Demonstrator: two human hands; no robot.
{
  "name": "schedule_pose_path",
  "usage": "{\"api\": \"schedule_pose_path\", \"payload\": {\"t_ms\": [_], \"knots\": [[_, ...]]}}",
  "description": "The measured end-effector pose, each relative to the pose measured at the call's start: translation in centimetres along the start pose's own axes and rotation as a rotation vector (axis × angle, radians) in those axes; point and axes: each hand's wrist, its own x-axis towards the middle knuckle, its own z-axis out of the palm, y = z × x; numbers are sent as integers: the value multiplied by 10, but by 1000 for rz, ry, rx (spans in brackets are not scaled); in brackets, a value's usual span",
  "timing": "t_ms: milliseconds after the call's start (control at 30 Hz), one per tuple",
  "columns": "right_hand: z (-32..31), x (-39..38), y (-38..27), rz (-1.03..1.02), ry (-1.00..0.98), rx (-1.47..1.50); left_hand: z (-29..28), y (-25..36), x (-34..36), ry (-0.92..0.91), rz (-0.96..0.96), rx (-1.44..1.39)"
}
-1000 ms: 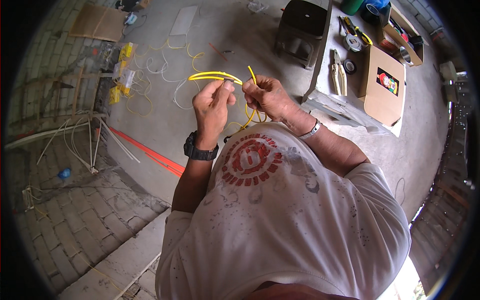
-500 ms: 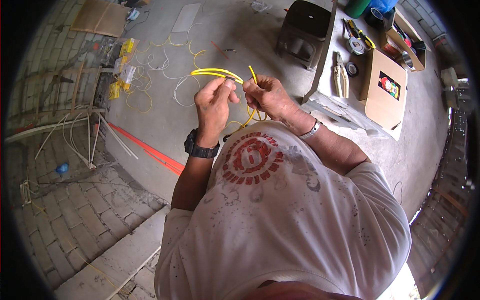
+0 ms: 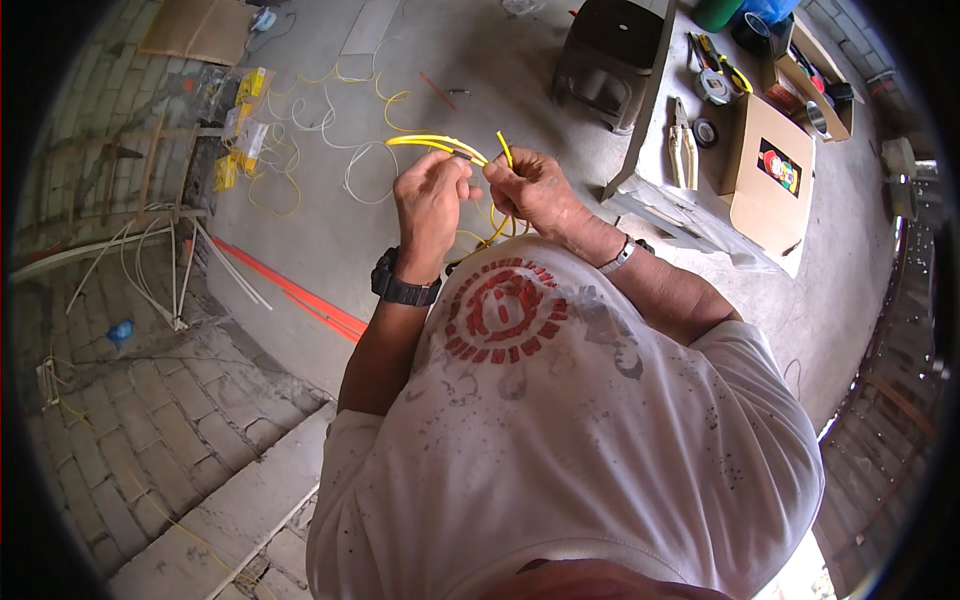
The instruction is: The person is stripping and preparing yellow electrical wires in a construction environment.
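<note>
In the head view, the left hand (image 3: 430,205) and right hand (image 3: 537,192) sit close together, each with fingers curled shut in a pinch on yellow cable (image 3: 425,139). The cable bows out ahead of the left hand, one short end pokes up above the right hand, and loops hang below, near the shirt (image 3: 560,440). The fingers hide part of it; a dark piece at the left fingertips is too small to tell.

To the right of the right hand stands one desk (image 3: 650,150), carrying one pair of pliers (image 3: 684,155), one roll of black tape (image 3: 705,124), one tape measure (image 3: 714,87) and two cardboard boxes (image 3: 765,205). One black stool (image 3: 615,40) stands ahead of the right hand, beside the desk. Beyond the left hand, thin wires (image 3: 346,178) sprawl over the floor (image 3: 440,50), too tangled to count; at least two red pipes (image 3: 300,292) lie to its left.
</note>
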Motion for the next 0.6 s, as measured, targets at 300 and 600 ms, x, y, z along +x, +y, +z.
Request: {"api": "schedule_pose_path", "payload": {"t_ms": [300,600], "knots": [[0,-4,-5,48,-24,55,-4,-7,-7,-29,117,7],[1,-8,-10,71,-16,12,-8,-3,-8,-44,154,109]]}}
